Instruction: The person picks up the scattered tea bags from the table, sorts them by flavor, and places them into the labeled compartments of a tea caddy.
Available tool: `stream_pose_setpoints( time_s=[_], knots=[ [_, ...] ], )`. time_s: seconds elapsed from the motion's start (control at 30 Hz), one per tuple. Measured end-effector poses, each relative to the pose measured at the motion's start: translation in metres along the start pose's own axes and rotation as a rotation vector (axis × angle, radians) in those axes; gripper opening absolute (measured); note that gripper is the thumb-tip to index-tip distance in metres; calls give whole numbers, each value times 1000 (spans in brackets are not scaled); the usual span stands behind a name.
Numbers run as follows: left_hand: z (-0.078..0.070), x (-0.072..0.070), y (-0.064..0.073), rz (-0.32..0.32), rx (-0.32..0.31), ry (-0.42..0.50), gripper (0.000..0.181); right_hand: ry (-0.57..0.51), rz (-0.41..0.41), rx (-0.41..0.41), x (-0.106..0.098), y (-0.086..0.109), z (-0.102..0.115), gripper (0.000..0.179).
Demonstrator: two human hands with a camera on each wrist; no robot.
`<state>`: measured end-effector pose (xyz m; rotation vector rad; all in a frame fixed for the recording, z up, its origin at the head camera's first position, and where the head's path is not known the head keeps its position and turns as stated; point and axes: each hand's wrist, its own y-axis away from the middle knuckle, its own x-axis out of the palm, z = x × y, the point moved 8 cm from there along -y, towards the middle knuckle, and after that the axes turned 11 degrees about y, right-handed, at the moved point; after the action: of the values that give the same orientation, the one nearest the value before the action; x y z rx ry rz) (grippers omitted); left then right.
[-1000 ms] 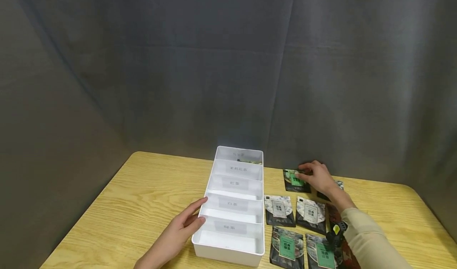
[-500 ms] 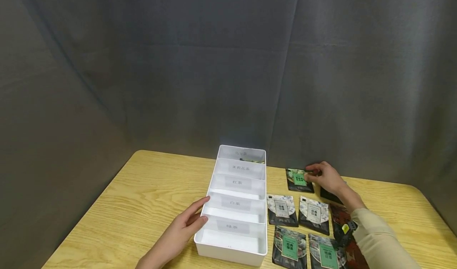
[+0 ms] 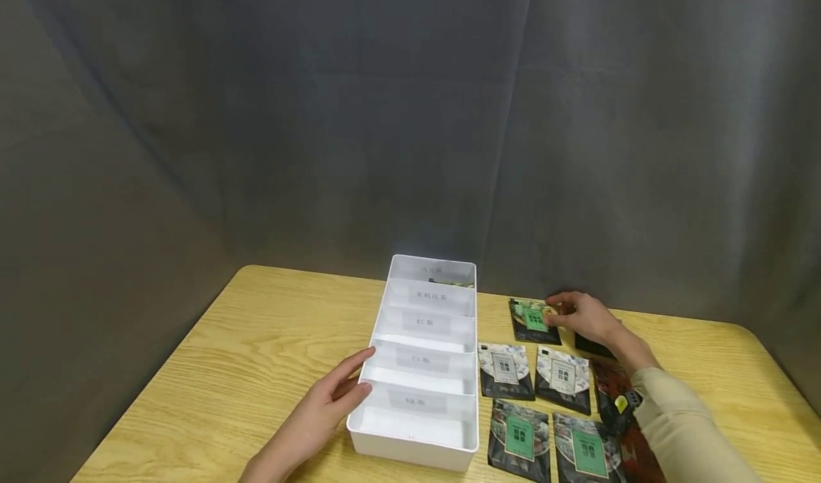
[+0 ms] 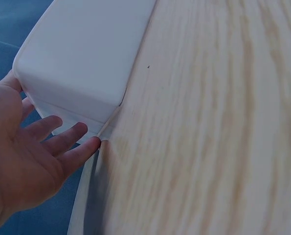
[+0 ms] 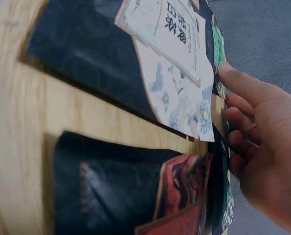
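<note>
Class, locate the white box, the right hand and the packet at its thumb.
White box (image 3: pixel 413 451): head view, front wall.
Right hand (image 3: pixel 587 319): head view, back of the hand.
Packet (image 3: pixel 534 319): head view, green label.

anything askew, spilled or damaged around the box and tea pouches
Nothing stands out. The white five-compartment box sits upright on the wooden table, the tea pouches lie beside it in slightly uneven rows, and no spill or tear shows. The right sleeve partly hides the red pouches, so I can't vouch for those.
</note>
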<state>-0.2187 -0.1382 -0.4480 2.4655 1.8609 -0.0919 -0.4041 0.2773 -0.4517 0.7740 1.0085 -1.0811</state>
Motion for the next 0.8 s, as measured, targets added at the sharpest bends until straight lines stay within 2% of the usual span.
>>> stream_pose_setpoints(
  time_s=[0.1,0.27,0.4,0.67,0.8],
  knots=[
    [-2,0,0,4,2,17,54,-8,-4,6,-2,0,0,53],
    [-3,2,2,7,6,34,55,-10,-22,17,-2,0,0,29],
    [-4,2,0,3,4,39,55,4,-61,9,-3,-2,1,14],
    [0,3,0,0,-11,42,56,2,-109,36,-1,2,-2,11],
    [-1,4,-2,11,5,46,56,-9,-153,25,-9,5,-2,11]
  ],
)
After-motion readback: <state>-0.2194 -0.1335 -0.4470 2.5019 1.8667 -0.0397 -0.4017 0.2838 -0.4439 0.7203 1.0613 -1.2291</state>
